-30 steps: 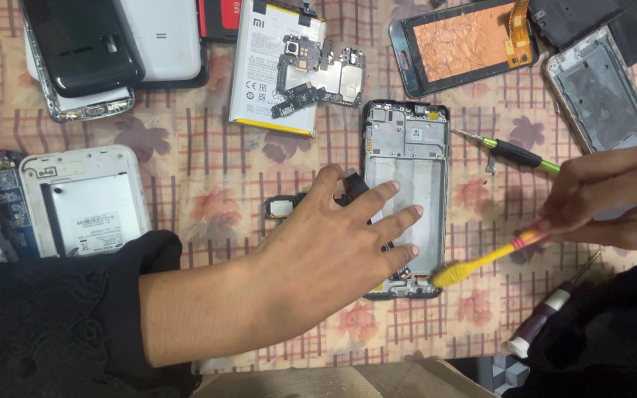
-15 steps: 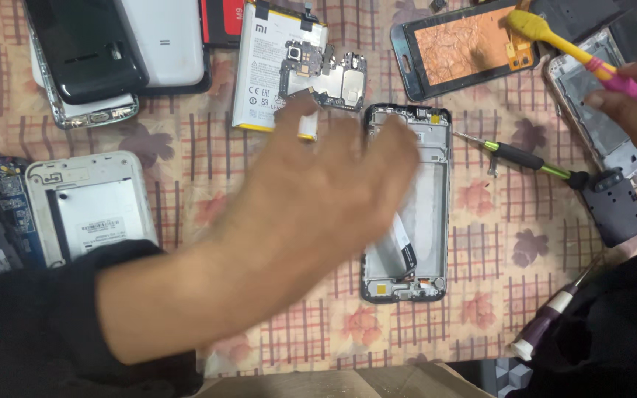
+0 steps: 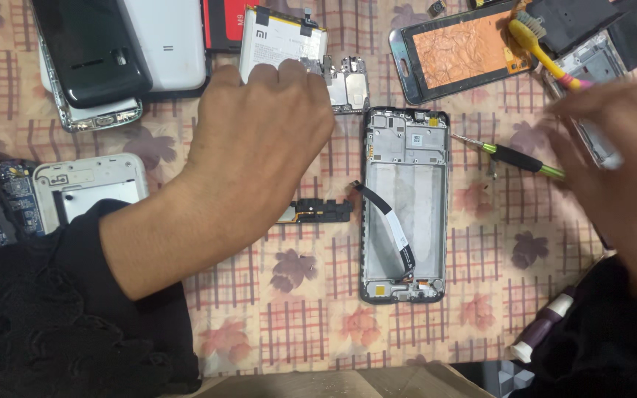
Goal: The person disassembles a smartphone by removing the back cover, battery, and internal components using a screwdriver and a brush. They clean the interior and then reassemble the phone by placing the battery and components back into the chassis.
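Observation:
My left hand [image 3: 259, 140] reaches across the patterned cloth, its fingers curled over the edge of a small circuit board [image 3: 352, 88] and a white battery [image 3: 282, 40]; the fingertips are hidden. My right hand [image 3: 617, 177] is blurred at the right edge, just below the pink end of a yellow toothbrush [image 3: 543, 51] that lies across a screen with an orange back [image 3: 458, 51]. Whether it still touches the brush is unclear. Between my hands lies an open black phone frame [image 3: 407, 147] with a white flex cable [image 3: 388, 228].
A small black module [image 3: 322, 212] lies left of the frame, a green-and-black screwdriver [image 3: 514, 158] to its right. A black phone [image 3: 90, 51], a white back cover [image 3: 167, 37] and a white housing [image 3: 90, 184] sit at left. A tube [image 3: 547, 335] lies bottom right.
My left hand lifted off the phone frame and moved up to the circuit board and battery. My right hand carried the toothbrush to the top right, then dropped lower; the brush now rests on the screen.

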